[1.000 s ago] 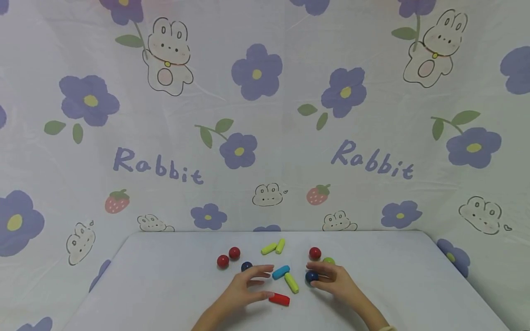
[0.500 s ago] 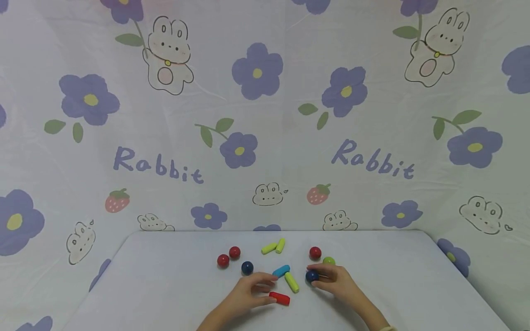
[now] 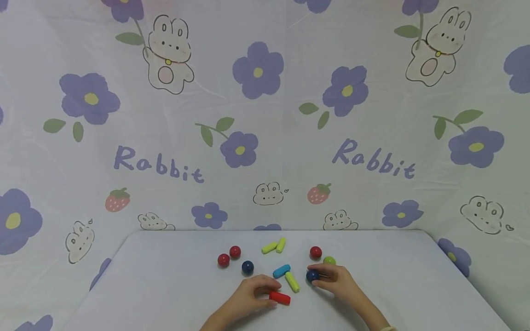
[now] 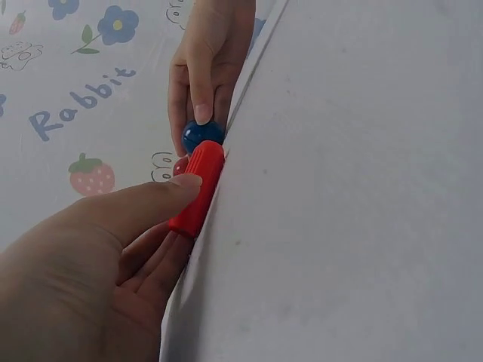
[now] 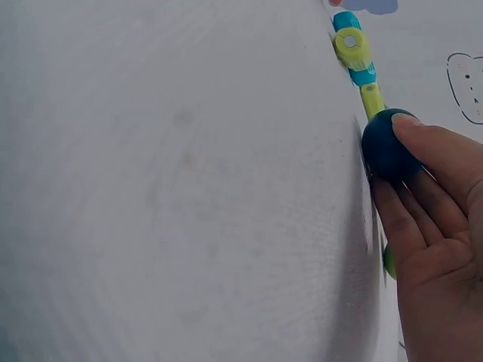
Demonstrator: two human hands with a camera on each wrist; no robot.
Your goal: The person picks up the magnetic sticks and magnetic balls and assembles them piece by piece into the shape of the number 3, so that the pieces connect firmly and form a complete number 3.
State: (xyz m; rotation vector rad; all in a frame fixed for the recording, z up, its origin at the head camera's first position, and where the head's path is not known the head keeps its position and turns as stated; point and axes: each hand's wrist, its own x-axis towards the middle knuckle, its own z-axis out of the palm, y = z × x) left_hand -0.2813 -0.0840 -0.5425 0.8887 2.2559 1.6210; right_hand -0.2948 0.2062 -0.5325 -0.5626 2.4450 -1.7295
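My left hand (image 3: 252, 294) pinches the left end of a short red ridged stick (image 3: 280, 298) near the front of the table. In the left wrist view the thumb lies on top of the red stick (image 4: 198, 192), with fingers on its far side. To the right, my right hand (image 3: 337, 280) holds a glossy dark blue ball (image 3: 312, 276) between thumb and fingers. The right wrist view shows the thumb tip pressed on the blue ball (image 5: 391, 145). Between the hands lie a blue stick (image 3: 282, 271) and a yellow-green stick (image 3: 292, 282), end to end at an angle.
Two red balls (image 3: 223, 260) and another dark blue ball (image 3: 247, 267) sit left on the white table (image 3: 165, 285). Two yellow-green sticks (image 3: 269, 248) lie farther back. A red ball (image 3: 316, 252) and a green ball (image 3: 329, 261) are behind my right hand. A patterned cloth (image 3: 285, 138) hangs behind.
My left hand has shifted slightly right and its fingers have drawn in toward the red stick, uncovering the left dark blue ball. The right hand stays around its ball.
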